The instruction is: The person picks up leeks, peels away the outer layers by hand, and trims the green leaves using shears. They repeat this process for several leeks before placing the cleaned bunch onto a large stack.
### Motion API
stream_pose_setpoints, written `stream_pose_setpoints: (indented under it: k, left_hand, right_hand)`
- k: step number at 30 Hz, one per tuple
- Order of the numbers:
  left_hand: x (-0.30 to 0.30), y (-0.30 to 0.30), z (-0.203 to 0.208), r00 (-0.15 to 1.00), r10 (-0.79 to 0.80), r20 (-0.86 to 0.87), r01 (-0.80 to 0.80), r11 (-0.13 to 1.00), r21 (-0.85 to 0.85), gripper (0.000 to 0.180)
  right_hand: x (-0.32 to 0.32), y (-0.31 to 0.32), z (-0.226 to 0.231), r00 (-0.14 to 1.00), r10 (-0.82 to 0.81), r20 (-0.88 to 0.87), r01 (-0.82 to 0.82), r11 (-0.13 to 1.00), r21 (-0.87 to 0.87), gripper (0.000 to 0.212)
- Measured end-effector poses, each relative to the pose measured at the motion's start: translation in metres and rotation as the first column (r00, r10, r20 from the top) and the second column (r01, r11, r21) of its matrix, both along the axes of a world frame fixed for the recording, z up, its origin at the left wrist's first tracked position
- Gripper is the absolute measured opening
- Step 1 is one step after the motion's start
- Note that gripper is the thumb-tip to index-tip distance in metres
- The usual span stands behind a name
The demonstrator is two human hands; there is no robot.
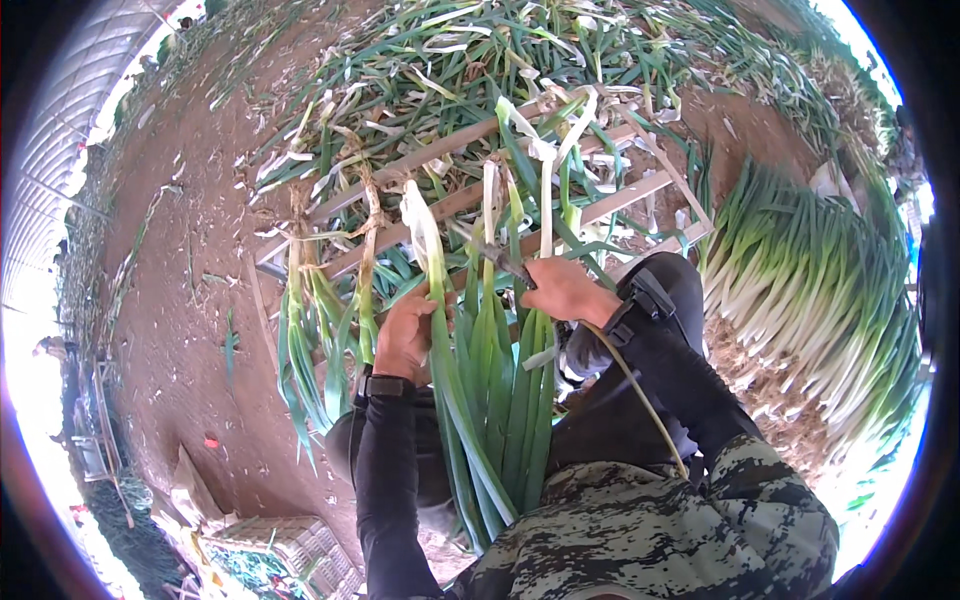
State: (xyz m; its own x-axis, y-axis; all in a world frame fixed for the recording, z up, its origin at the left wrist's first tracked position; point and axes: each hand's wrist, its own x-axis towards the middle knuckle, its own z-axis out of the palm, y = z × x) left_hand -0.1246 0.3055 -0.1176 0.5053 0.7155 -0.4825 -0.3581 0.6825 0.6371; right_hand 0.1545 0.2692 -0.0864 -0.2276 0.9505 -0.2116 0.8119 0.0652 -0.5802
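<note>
My left hand [405, 335] is closed around the stalk of a long green onion [425, 240], its pale end pointing away from me and its green leaves trailing back toward my lap. In my right hand [570, 290] is an air blow gun [512, 266], its thin nozzle reaching left toward the onion's pale part. A yellowish hose [640, 395] runs from below that hand back past my right forearm. More green onions lie side by side between my hands, over a slatted wooden rack [645, 188]. Unpeeled, brownish onions [368, 265] rest on the rack's left part.
Beyond the rack spreads a heap of stripped leaves and peelings [450, 60]. At my right stands a long row of green onions [790, 270] with white stems. Brown soil [180, 330] lies to the left, and a woven crate [290, 545] sits at the lower left.
</note>
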Motion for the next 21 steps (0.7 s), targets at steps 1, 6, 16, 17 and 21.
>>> stream_pose_setpoints:
  k: [1,6,16,17,21]
  left_hand:
    - [0.004,-0.001,0.000,1.000,-0.005,-0.002,0.005,1.000,-0.013,0.050]
    - [0.012,0.003,0.017,1.000,-0.008,0.028,0.008,1.000,-0.004,0.057]
    - [0.055,0.053,0.126,0.989,-0.014,-0.148,0.064,0.938,0.340,0.052]
    - [0.064,0.054,0.118,0.976,-0.016,-0.216,0.086,0.945,0.317,0.052]
    - [0.062,0.054,0.038,0.938,0.012,-0.345,0.076,0.967,0.241,0.037]
  right_hand:
    - [0.004,-0.003,-0.005,1.000,-0.010,-0.005,0.010,1.000,0.007,0.030]
    - [0.011,-0.016,0.009,0.992,-0.116,-0.055,0.119,0.991,0.068,0.030]
    - [0.068,-0.044,0.018,0.863,-0.459,-0.211,0.464,0.885,-0.025,0.033]
    - [0.074,-0.048,0.017,0.858,-0.469,-0.212,0.475,0.880,-0.024,0.033]
    - [0.070,-0.056,0.007,0.958,-0.270,-0.101,0.258,0.960,-0.112,0.038]
